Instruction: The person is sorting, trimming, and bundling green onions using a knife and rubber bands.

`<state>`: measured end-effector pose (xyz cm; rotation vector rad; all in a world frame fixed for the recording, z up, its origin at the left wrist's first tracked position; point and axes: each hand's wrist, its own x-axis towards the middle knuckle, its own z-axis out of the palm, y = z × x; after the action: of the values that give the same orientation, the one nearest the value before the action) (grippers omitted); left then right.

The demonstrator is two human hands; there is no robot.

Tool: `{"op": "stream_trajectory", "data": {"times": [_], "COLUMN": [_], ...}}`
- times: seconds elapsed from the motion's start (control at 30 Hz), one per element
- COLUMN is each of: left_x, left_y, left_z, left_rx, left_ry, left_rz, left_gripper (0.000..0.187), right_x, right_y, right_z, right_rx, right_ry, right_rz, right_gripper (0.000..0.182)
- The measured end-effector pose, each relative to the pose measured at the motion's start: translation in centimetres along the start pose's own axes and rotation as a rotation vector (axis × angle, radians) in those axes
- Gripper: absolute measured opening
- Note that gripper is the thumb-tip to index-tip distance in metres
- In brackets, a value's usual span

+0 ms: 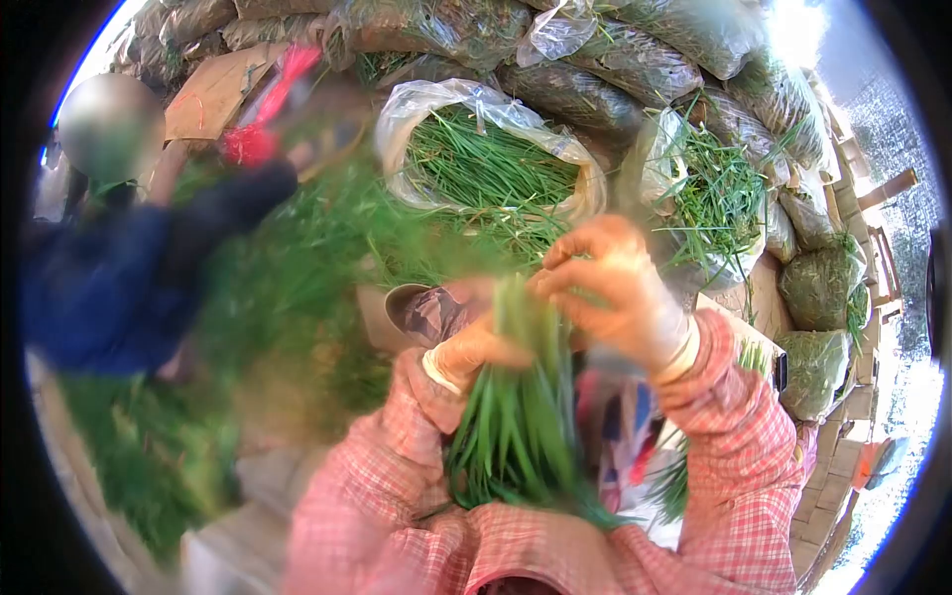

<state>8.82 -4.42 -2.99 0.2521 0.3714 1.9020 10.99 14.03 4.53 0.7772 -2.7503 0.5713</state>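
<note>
A bunch of long, flat green leaves that look like chives hangs down in front of my chest. My left hand, in a thin pale glove, is closed around its upper part. My right hand, gloved too, is at the upper right of the bunch, fingers bent and fingertips drawn together. Motion blur at the bunch's top hides what those fingertips pinch, if anything. Both of my sleeves are pink checked cloth.
An open plastic bag of green stalks stands ahead, with another overfilled bag to its right. Filled sacks are stacked behind. Loose greens spread leftward, where a co-worker in a dark blue sleeve reaches across.
</note>
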Motion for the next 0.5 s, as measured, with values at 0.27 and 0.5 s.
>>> {"op": "stream_trajectory", "data": {"times": [0.27,0.5], "left_x": [-1.2,-2.1], "left_y": [0.0,0.5], "left_z": [1.4,3.7], "left_rx": [0.077,0.084], "left_ry": [0.106,0.191], "left_rz": [-0.043,-0.052], "left_gripper": [0.077,0.066], "right_x": [-0.6,-0.1], "right_y": [-2.6,-2.1], "right_z": [0.4,0.0], "right_rx": [-0.048,0.666], "right_ry": [-0.079,-0.08], "right_rz": [0.082,0.409], "right_gripper": [0.03,0.021]}}
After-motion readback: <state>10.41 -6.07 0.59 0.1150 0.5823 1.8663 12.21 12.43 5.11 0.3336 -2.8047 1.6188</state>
